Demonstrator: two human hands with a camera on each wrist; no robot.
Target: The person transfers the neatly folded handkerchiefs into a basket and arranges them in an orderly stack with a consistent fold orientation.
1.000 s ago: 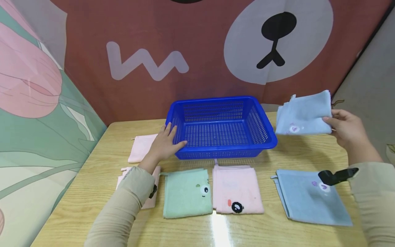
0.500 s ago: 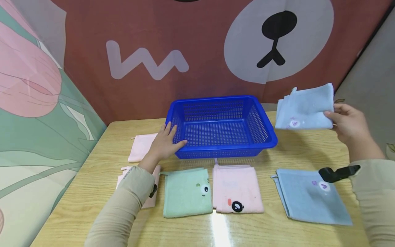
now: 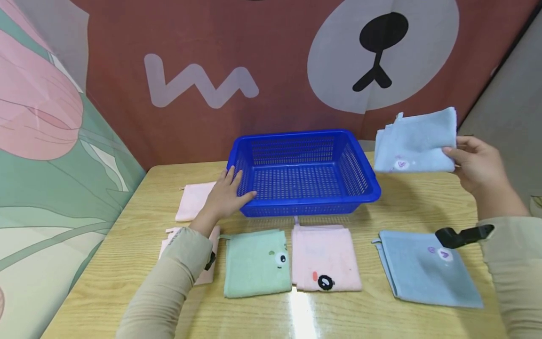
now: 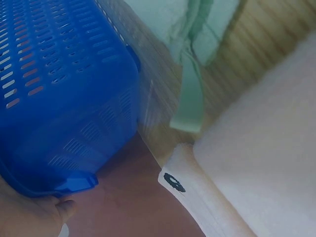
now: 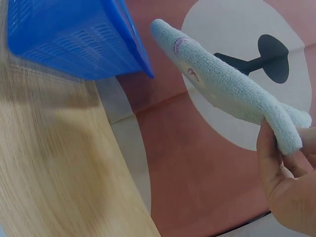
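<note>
We see a pale blue towel (image 3: 417, 143) held in the right grip (image 3: 482, 165), which pinches its near edge with the thumb in front and the other fingers behind. The towel is folded into a rough rectangle and stretches leftward from that grip, raised above the tabletop (image 3: 118, 263). Its left side shows stepped layers with a small loop at the upper corner, and white and purple stitching with a heart sits low on its face. From the right wrist we look at it nearly edge-on — the pile reads as thick and fuzzy.

The left grip (image 3: 226, 195) clasps nothing; its fingers lie spread on the rim of a blue mesh basket (image 3: 311, 202), which stands between the two grips. Below the right grip we find a second blue towel (image 3: 423, 282), flat and folded. Nearer the left grip lie a green towel (image 3: 256, 266) and, beside it, a pink towel (image 3: 323, 254) with a black eye motif.

The tabletop is light wood grain, with a bright streak of glare below the basket. Beyond both grips hangs a reddish-brown backdrop (image 3: 271, 52) with a bear's muzzle; left of the left grip, a floral panel (image 3: 38, 103) shows a pink bloom and green leaves.
</note>
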